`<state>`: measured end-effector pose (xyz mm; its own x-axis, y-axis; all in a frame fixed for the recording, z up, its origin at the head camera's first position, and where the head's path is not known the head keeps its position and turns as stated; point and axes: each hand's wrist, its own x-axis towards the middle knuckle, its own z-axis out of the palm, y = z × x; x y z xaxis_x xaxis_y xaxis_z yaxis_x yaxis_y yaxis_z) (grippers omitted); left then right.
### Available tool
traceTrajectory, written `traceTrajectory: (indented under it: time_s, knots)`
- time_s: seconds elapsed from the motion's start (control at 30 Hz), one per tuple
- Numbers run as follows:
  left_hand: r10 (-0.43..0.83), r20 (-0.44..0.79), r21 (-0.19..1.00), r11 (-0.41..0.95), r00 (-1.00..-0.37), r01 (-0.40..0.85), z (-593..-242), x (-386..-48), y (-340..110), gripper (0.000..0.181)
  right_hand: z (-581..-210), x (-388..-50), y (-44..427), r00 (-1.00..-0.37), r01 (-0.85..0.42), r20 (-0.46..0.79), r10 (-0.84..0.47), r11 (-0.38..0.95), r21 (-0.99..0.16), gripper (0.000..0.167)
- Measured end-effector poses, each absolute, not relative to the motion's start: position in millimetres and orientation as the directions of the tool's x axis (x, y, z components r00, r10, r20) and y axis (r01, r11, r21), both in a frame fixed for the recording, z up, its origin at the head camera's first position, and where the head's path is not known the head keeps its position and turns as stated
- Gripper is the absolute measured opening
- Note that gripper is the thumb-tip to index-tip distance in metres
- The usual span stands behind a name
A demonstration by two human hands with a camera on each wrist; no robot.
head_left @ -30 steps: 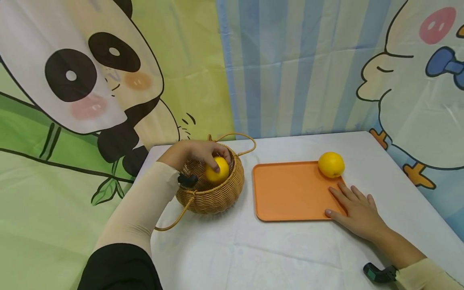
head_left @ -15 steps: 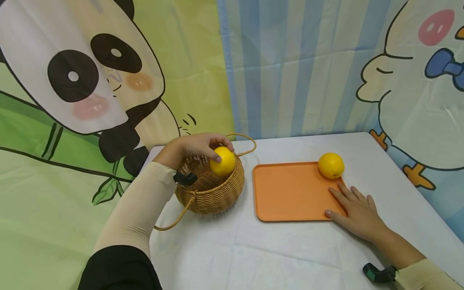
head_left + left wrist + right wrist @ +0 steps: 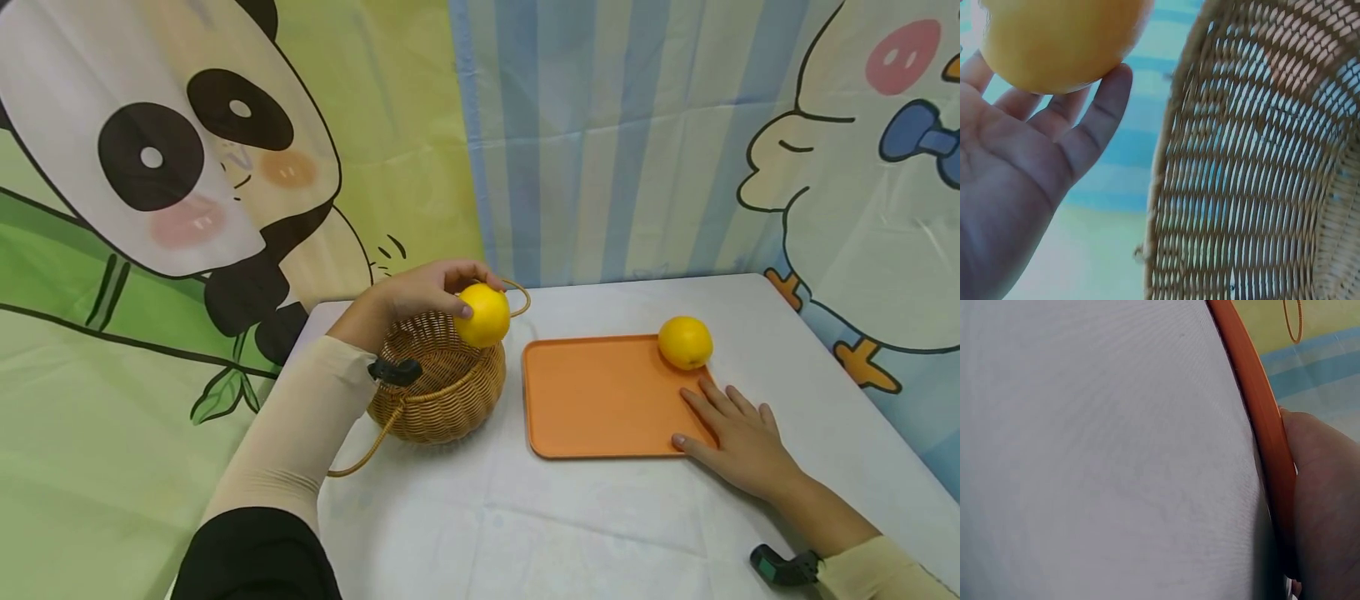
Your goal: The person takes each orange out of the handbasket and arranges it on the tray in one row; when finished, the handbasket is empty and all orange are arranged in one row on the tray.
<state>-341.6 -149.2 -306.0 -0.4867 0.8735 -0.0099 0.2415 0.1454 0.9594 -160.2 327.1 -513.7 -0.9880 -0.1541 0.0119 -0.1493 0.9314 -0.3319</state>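
Observation:
My left hand grips a round yellow fruit between thumb and fingers, above the right rim of the wicker basket. In the left wrist view the fruit sits against the fingertips, apart from the basket's woven wall. Fingers spread, my right hand rests on the right edge of the orange tray. A second yellow fruit lies at the tray's far right corner, just beyond those fingers. In the right wrist view the thumb lies over the tray's rim.
The basket has two loop handles; the front one hangs down to the left, and the rear one stands out behind the held fruit. A white cloth covers the table. Cartoon-printed curtains hang at its back and sides.
My left hand has lifted the yellow fruit from inside the basket, up and to the right, over the rim. The right hand, the tray and the second fruit have stayed put.

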Motion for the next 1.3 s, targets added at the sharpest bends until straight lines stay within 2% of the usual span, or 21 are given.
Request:
traceTrajectory:
  time_s: [0.2, 0.5, 0.9, 1.3]
  knots:
    - [0.895, 0.075, 0.964, 0.047, -0.440, 0.260, -313, -339, -127, 0.057, -514, -159, 327, -0.987, -0.155, 0.021, -0.158, 0.928, -0.339, 0.093]
    - [0.884, 0.114, 0.956, 0.027, -0.453, 0.293, -323, -340, -99, 0.061, -513, -160, 326, -0.986, -0.158, 0.014, -0.164, 0.925, -0.345, 0.094]
    - [0.896, 0.144, 0.972, -0.048, -0.420, 0.232, -318, -329, -57, 0.056, -513, -161, 326, -0.986, -0.160, 0.012, -0.165, 0.930, -0.332, 0.095]
    - [0.835, 0.143, 0.978, -0.036, -0.532, 0.207, -324, -319, -22, 0.056, -511, -160, 326, -0.988, -0.147, 0.001, -0.155, 0.935, -0.322, 0.095]
